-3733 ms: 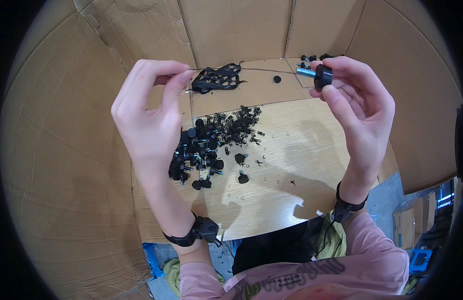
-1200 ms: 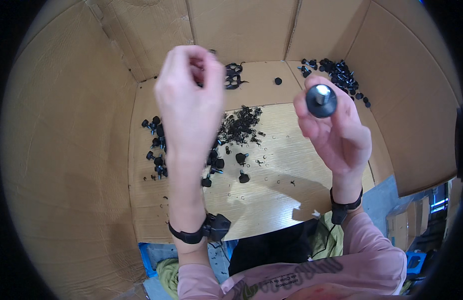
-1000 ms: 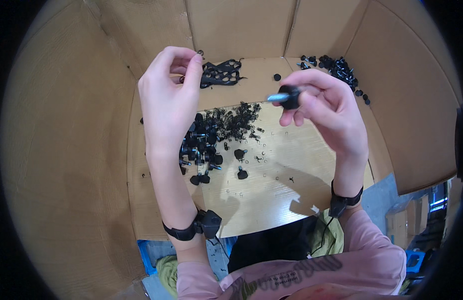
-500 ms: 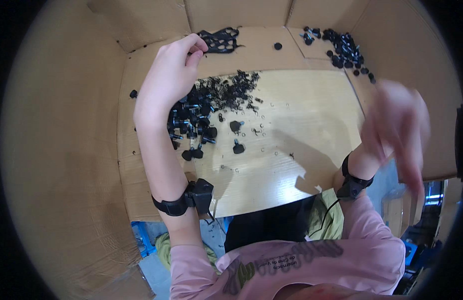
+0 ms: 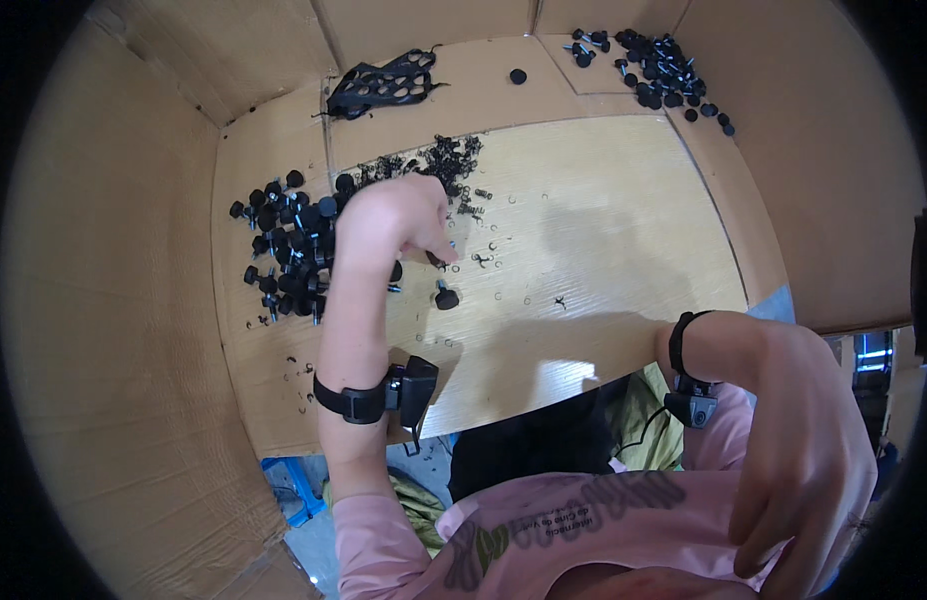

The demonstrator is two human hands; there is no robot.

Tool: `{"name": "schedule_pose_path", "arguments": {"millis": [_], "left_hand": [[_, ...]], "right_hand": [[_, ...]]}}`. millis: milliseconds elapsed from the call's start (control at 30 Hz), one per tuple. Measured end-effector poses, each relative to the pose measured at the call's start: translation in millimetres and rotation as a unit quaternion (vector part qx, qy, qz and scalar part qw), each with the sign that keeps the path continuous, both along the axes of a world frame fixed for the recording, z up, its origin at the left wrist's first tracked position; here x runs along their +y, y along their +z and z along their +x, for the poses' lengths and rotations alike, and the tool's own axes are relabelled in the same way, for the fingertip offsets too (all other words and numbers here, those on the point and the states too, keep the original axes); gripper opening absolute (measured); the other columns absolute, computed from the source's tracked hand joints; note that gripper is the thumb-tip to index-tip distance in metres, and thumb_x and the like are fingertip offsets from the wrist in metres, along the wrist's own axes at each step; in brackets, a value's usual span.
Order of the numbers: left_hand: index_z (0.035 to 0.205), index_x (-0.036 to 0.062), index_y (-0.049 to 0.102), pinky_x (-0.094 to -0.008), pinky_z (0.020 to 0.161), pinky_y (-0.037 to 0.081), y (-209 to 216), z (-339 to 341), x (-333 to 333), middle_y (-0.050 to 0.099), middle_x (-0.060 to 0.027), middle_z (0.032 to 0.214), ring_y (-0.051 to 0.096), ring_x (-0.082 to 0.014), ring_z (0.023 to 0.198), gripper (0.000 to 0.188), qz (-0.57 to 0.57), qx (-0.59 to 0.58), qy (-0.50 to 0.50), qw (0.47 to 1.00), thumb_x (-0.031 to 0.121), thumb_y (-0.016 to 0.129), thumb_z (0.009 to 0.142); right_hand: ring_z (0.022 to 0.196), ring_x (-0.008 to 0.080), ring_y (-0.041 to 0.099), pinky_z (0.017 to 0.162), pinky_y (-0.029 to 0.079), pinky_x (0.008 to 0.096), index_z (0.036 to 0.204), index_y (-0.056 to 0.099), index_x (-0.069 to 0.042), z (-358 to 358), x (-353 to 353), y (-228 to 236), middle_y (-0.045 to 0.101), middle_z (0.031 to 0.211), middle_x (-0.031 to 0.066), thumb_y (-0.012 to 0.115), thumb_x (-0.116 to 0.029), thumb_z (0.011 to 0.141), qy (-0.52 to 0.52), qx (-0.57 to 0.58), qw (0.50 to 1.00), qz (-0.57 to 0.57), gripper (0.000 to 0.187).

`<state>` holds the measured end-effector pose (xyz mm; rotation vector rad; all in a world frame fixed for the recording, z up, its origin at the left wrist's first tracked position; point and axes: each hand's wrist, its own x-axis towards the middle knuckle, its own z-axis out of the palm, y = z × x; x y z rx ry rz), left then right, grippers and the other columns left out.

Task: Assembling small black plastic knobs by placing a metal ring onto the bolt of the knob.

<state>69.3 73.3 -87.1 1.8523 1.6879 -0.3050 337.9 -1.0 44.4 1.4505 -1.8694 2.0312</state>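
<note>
Over the left part of the board, my left hand (image 5: 398, 220) has its fingers bent and closed at a black knob screw (image 5: 439, 259), mostly covered by the fingertips. Just below lies another black knob screw (image 5: 446, 296) on the board. Left of that hand is a heap of black knob screws (image 5: 293, 235) with silver shanks. Small dark springs (image 5: 448, 158) are piled beyond it. My right hand (image 5: 808, 430) is raised close to my body at the right, back of the hand showing. Its fingers curl downward together, and whatever they may hold is hidden.
A black perforated mesh piece (image 5: 383, 88) lies at the back left. More knob screws (image 5: 658, 70) are heaped at the back right, and a single black knob (image 5: 518, 76) sits between. Tiny rings are scattered on the wooden board (image 5: 623, 220). Tall cardboard walls (image 5: 113, 300) surround it.
My left hand has come back from the mesh piece to the knob screw on the board. My right hand has moved down and nearer my body. The view has shifted slightly.
</note>
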Motion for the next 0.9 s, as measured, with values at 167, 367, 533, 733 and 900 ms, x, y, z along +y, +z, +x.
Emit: {"name": "schedule_pose_path", "arguments": {"millis": [167,367,533,733,900], "left_hand": [[0.072,0.0003,0.064,-0.0318,0.057,0.051,-14.3,15.5,7.9,0.066,-0.0117,0.068,0.063,-0.0226,0.06,0.032,-0.014,0.034,-0.026,0.999,0.021,0.082,0.057],[0.08,0.0005,0.065,-0.0288,0.06,0.049,-5.4,-6.6,4.0,0.064,-0.0098,0.069,0.062,-0.0176,0.064,0.025,0.089,-0.02,-0.064,0.994,0.016,0.078,0.066],[0.087,-0.0014,0.064,-0.0248,0.068,0.051,41.3,-2.4,-7.0,0.065,-0.0073,0.078,0.062,-0.0099,0.073,0.015,0.281,-0.303,0.049,0.909,0.01,0.069,0.08],[0.099,-0.0055,0.06,-0.0246,0.074,0.053,55.5,8.0,-15.5,0.053,-0.0048,0.094,0.061,-0.014,0.09,0.016,0.368,-0.59,0.068,0.716,-0.003,0.064,0.084],[0.104,-0.0049,0.059,-0.0278,0.084,0.049,66.7,13.5,-22.0,0.061,-0.0095,0.1,0.06,-0.0148,0.094,0.018,0.398,-0.604,0.066,0.687,0.002,0.062,0.087]], "right_hand": [[0.073,0.0311,0.067,0.061,0.057,0.0319,0.102,0.058,0.017,8.4,-6.7,1.9,0.06,0.101,0.027,0.039,-0.012,0.096,-0.002,0.017,1.0,0.024,0.035],[0.061,0.0227,0.063,0.052,0.052,0.0274,0.09,0.059,0.01,6.2,12.0,9.0,0.061,0.09,0.016,0.053,-0.014,0.091,0.01,0.088,0.984,0.154,0.025],[0.065,0.0172,0.061,0.052,0.047,0.0273,0.079,0.057,-0.002,-10.0,57.4,1.5,0.059,0.079,0.0112,0.071,-0.018,0.079,-0.457,-0.107,0.819,0.329,0.02],[0.066,0.0211,0.064,0.056,0.05,0.0308,0.084,0.054,0.001,-78.2,88.7,-43.7,0.06,0.08,0.0096,0.073,-0.018,0.076,-0.788,-0.054,0.541,0.289,0.028],[0.073,0.0187,0.066,0.065,0.053,0.0287,0.085,0.055,0.001,-86.7,96.2,-45.8,0.062,0.08,0.0095,0.074,-0.013,0.075,-0.814,-0.009,0.558,0.161,0.025]]}}
